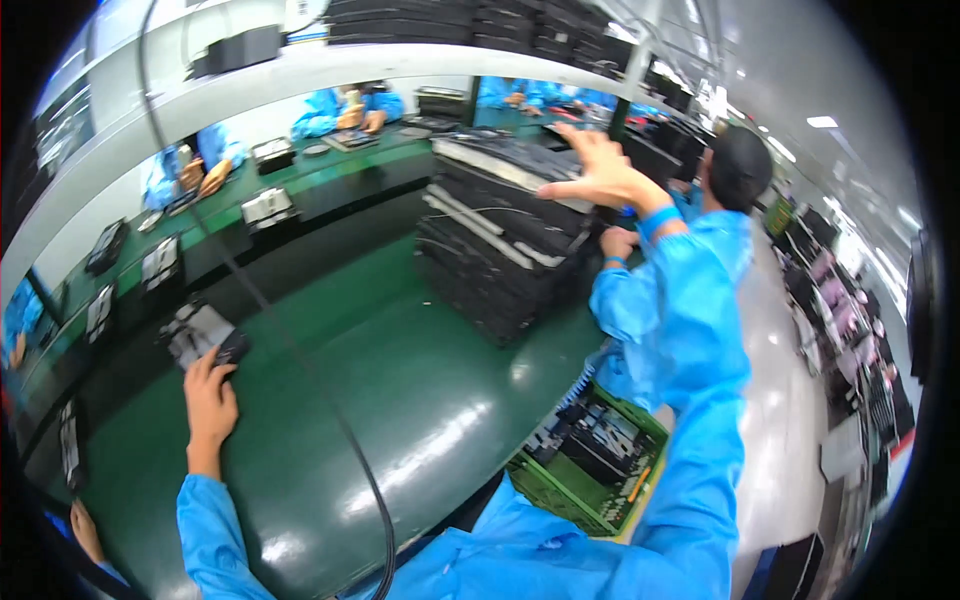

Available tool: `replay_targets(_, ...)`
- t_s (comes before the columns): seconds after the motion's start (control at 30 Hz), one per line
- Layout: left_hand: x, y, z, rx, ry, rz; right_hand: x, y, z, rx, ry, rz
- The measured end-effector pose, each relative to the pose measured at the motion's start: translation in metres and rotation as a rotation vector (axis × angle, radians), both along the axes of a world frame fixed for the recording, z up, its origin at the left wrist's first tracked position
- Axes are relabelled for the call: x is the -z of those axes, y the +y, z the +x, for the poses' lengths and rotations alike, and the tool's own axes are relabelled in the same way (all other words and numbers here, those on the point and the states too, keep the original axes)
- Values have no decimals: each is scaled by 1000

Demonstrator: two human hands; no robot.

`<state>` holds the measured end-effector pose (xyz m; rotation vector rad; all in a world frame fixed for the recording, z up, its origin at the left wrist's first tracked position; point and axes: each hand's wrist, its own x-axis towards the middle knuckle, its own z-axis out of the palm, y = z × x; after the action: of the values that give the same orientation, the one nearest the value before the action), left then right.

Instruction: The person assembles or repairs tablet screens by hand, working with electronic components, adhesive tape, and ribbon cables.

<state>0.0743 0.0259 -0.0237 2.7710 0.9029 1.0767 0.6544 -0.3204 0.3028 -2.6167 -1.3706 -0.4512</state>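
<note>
My left hand (210, 410) reaches over the green bench, its fingers and thumb on the near edge of a small grey-and-black device (203, 332). The fingers look closed on that edge, though the grip is partly hidden. Held up at the right, my right hand (608, 178) has its fingers spread and nothing in it. It is beside the top of a tall stack of black trays (495, 225) with pale strips between some layers. From this angle I cannot tell whether that hand touches the stack.
A co-worker (735, 185) in blue stands beyond my right arm. A green crate (560, 495) with black parts is beside the bench. More devices (268, 208) line the dark belt (330, 215). A black cable (330, 405) hangs across the view. Above is a loaded shelf (400, 62).
</note>
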Motion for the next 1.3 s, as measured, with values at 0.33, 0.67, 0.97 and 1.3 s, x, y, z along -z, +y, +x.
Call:
replay_targets(0.33, -2, -44, -3, -82, -40, -39, 5, 11, 10, 35, 266, 15)
replay_targets(0.67, -20, -129, 9, 85, -177, 6, 41, -41, -148, -320, -220, 422)
replay_targets(0.97, -27, -201, 40, 332, -278, -226, 241, -42, -270, -330, 472, 273)
replay_targets(1.3, -31, -197, 48, 228, -17, -512, 205, -43, -313, -464, 499, -451)
